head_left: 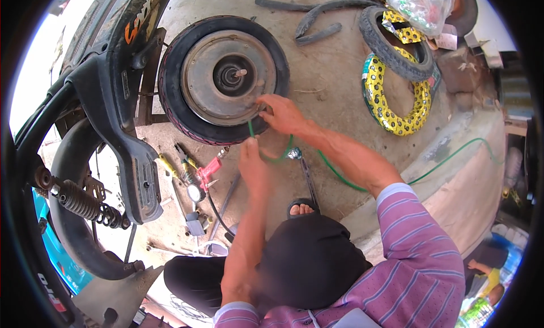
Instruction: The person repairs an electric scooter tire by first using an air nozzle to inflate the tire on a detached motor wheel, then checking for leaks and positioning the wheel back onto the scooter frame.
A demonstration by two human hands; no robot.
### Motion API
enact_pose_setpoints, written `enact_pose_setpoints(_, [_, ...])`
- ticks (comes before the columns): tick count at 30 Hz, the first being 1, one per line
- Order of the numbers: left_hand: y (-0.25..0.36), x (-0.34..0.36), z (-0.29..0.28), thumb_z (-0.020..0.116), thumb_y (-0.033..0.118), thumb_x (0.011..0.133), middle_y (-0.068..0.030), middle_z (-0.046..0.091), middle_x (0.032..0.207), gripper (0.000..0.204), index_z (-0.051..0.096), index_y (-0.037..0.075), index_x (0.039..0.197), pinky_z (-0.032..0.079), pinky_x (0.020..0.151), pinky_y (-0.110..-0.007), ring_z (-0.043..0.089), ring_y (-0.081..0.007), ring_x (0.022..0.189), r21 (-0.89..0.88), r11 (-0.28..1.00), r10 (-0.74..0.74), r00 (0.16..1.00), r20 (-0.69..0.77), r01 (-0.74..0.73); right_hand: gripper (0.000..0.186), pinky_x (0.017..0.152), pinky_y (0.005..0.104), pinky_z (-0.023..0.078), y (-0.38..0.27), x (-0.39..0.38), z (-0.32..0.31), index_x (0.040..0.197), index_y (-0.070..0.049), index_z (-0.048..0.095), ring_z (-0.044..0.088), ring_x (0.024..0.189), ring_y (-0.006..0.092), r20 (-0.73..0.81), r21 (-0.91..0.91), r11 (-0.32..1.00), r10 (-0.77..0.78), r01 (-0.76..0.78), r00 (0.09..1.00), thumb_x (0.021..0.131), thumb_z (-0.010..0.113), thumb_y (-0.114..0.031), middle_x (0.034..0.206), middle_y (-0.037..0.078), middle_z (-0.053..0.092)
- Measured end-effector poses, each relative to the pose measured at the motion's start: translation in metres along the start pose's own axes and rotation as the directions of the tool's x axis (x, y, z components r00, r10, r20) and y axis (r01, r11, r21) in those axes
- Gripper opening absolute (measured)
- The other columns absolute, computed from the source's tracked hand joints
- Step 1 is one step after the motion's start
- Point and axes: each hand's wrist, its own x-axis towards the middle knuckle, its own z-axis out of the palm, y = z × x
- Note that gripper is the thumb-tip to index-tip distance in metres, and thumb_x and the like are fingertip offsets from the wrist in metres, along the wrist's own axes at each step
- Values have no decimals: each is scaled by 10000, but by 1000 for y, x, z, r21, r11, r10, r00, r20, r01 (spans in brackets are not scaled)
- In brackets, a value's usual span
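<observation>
A scooter wheel (195,110) with a black tyre and metal hub lies flat on the floor in front of me. My right hand (272,114) is closed at the lower right of the hub, gripping the end of a green hose (345,178). Just below the tyre, my left hand (249,155) is closed on the same hose, which runs up between my hands and loops off to the right. A red air gun (208,169) with a gauge, some pliers (184,158) and other tools lie to the left of my left hand.
A scooter body (113,118) stands along the left. At upper right lie yellow-wrapped rings (413,118), a loose grey tyre (379,45) and a plastic bag (419,5); black rubber strips (317,22) lie above the wheel. A person in yellow (490,280) is at the lower right edge.
</observation>
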Motion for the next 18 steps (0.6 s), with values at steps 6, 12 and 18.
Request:
enact_pose_setpoints(6, [44, 40, -14, 608, 230, 1012, -9, 619, 745, 286, 712, -15, 1118, 455, 608, -263, 569, -84, 658, 242, 970, 10, 999, 47, -21, 197, 800, 506, 555, 7, 19, -17, 1088, -141, 698, 686, 946, 393, 193, -209, 956, -165, 205, 967, 893, 672, -146, 1040, 156, 692])
enact_pose_setpoints(12, [61, 55, -7, 653, 234, 951, -137, 726, 834, 284, 723, -21, 1055, 546, 700, -368, 677, -226, 695, 608, 770, 157, 981, 113, -193, 166, 778, 525, 546, 5, 40, -25, 1088, -140, 630, 677, 929, 405, 370, -242, 923, -198, 300, 907, 924, 657, -146, 1006, 136, 651])
enact_pose_setpoints(18, [62, 66, -1, 634, 238, 953, -239, 735, 1007, 227, 736, 66, 1060, 539, 819, -537, 694, -471, 945, 861, 336, 339, 902, 266, -381, 183, 783, 509, 556, 29, 21, -10, 1134, -138, 582, 656, 967, 410, 54, -90, 941, -323, 327, 945, 960, 640, -137, 1054, 131, 631])
